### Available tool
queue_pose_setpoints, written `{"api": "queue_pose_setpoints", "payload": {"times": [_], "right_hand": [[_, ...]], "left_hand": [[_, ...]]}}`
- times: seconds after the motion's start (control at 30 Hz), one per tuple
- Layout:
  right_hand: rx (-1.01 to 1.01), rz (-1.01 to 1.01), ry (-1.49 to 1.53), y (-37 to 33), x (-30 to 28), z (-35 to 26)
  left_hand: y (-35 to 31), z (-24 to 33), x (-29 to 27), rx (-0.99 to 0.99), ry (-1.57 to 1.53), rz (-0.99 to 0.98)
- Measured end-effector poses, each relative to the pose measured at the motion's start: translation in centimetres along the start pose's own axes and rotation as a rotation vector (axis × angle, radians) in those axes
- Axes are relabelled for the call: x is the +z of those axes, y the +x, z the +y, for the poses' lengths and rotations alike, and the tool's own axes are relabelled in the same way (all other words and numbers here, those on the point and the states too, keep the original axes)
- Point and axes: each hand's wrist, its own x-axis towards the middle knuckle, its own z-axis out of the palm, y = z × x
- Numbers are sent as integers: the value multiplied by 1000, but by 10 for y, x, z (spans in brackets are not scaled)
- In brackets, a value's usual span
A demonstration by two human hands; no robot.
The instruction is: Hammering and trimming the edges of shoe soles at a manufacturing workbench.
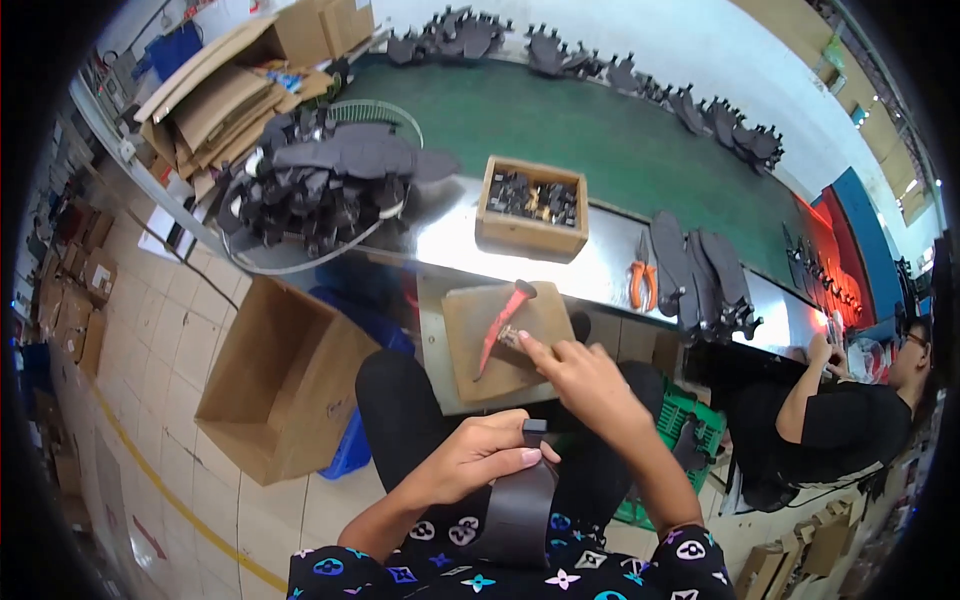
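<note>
My left hand (480, 458) is closed round a dark grey sandal sole (515, 515), held upright over my lap. A small black buckle-like piece (535, 428) sticks up at its top, beside my thumb. My right hand (590, 385) reaches over a worn board (465, 325), index finger stretched out and the other fingers bent. Its fingertip is at a little pile of small metal pieces (510, 338); whether it has picked one up is too small to see. Along the pile lies a hammer (500, 325) with a red-wrapped handle.
Beyond the board, a wooden box (530, 235) of small parts, orange-handled pliers (642, 275) and grey soles (700, 270) rest on the metal edge. A basket (285, 268) heaped with soles stands left, above a cardboard box (265, 400). A co-worker (835, 420) sits at right.
</note>
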Motion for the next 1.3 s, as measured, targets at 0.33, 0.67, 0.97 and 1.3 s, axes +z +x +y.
{"api": "queue_pose_setpoints", "payload": {"times": [0.33,0.67,0.97,1.3], "right_hand": [[-620,-266,951,-25,-94,-5],[-914,-270,1107,-34,-85,-26],[-608,-86,1147,-41,-71,-25],[68,16,1927,-80,-24,-56]], "left_hand": [[1,4,15,-5,-352,-364],[5,4,18,80,-310,-844],[-6,12,9,-19,-252,-562],[-9,4,32,-270,-705,-434]]}}
